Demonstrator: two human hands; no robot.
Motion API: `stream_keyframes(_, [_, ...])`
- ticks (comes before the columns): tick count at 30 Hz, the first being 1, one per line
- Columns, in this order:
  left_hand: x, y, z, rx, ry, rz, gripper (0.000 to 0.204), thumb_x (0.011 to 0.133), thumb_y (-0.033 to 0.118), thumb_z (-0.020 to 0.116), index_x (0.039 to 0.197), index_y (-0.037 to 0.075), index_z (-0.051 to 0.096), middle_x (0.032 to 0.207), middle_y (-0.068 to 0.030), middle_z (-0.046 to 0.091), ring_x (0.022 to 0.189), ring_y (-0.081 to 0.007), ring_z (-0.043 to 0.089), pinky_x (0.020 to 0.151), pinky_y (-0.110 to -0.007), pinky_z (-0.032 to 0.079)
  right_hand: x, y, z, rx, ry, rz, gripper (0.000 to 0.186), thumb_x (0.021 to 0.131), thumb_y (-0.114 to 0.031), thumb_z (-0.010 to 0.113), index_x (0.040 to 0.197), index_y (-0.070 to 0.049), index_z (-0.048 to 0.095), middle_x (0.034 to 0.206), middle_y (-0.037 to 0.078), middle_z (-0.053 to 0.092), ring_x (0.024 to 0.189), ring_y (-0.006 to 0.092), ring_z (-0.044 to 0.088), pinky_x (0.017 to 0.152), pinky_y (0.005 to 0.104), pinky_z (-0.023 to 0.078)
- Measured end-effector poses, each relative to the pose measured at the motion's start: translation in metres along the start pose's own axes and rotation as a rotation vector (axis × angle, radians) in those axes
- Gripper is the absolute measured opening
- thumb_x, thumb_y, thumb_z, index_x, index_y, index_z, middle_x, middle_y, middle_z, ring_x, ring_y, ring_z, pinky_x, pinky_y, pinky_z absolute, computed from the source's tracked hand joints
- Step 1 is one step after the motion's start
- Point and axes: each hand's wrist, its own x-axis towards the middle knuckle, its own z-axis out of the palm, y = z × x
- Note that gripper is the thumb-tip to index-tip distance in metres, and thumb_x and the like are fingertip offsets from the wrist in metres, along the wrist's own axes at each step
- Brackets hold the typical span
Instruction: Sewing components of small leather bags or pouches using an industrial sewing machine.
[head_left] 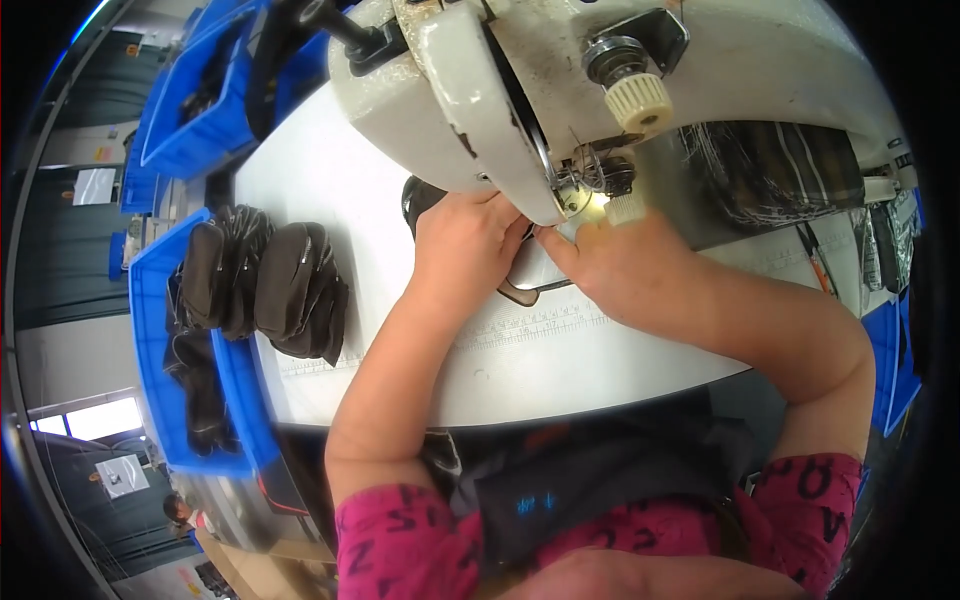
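Observation:
A white sewing machine point(470, 110) stands over the worktable, its lamp lit by the needle area. Just below the machine head, my left hand point(465, 235) lies closed on a dark fabric piece point(420, 198), part of which sticks out to the left. My right hand point(630, 265) is closed on the near side of the needle area, with its thumb pointing at the same piece. A tan-edged flap point(518, 294) shows between the hands. Most of the piece and several fingertips are hidden by my hands and the machine.
Dark zippered pouches point(298, 285) are heaped at the left, partly over a blue bin point(255, 420). Another blue bin point(195, 135) stands farther back. Striped dark fabric point(770, 172) with loose threads lies right of the machine, near an orange-and-black tool point(818, 262). A printed ruler point(530, 325) crosses the white table.

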Motion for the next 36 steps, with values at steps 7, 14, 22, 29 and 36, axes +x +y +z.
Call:
stream_keyframes(7, [0.000,0.004,0.004,0.061,0.006,-0.066,0.013,0.089,0.011,0.076,0.102,0.012,0.080,0.081,-0.0102,0.074,0.066,-0.0291,0.070,0.062,-0.038,0.054,0.001,0.000,-0.002,-0.012,-0.001,0.004,0.048,0.081,-0.009,0.065,0.127,0.006,0.064,0.064,0.005,0.066,0.058,0.0228,0.068,0.049,0.0376,0.049])
stream_keyframes(14, [0.001,0.012,0.009,0.179,0.027,-0.127,0.012,0.091,0.017,0.076,0.100,0.011,0.080,0.078,-0.0118,0.073,0.066,-0.0302,0.070,0.062,-0.038,0.054,0.001,0.005,-0.001,0.015,0.005,-0.010,0.047,0.081,-0.009,0.065,0.125,0.006,0.064,0.064,0.005,0.065,0.058,0.0226,0.068,0.050,0.0370,0.049])
stream_keyframes(22, [-0.005,-0.008,-0.005,-0.132,-0.067,-0.137,0.019,0.093,0.015,0.075,0.109,0.006,0.078,0.075,-0.0130,0.070,0.063,-0.0248,0.066,0.063,-0.036,0.053,0.001,0.004,-0.003,0.007,0.046,-0.004,0.045,0.081,-0.008,0.064,0.124,0.005,0.066,0.064,0.005,0.065,0.058,0.0235,0.068,0.050,0.0380,0.049])
stream_keyframes(29, [-0.010,0.004,-0.017,-0.165,-0.151,-0.072,0.044,0.079,0.018,0.088,0.113,0.006,0.064,0.103,-0.0127,0.069,0.093,-0.0334,0.067,0.083,-0.041,0.054,0.003,0.008,0.011,-0.008,0.043,0.022,0.038,0.080,-0.010,0.067,0.116,0.000,0.068,0.062,0.005,0.065,0.056,0.0256,0.068,0.053,0.0392,0.050])
stream_keyframes(36, [-0.010,0.015,-0.023,-0.169,-0.240,-0.159,0.048,0.074,0.020,0.089,0.113,0.009,0.063,0.117,-0.0114,0.065,0.111,-0.0356,0.063,0.090,-0.043,0.053,0.001,0.010,0.012,0.061,0.066,0.046,0.040,0.079,-0.012,0.070,0.119,-0.004,0.068,0.059,0.004,0.063,0.053,0.0269,0.067,0.053,0.0401,0.050])
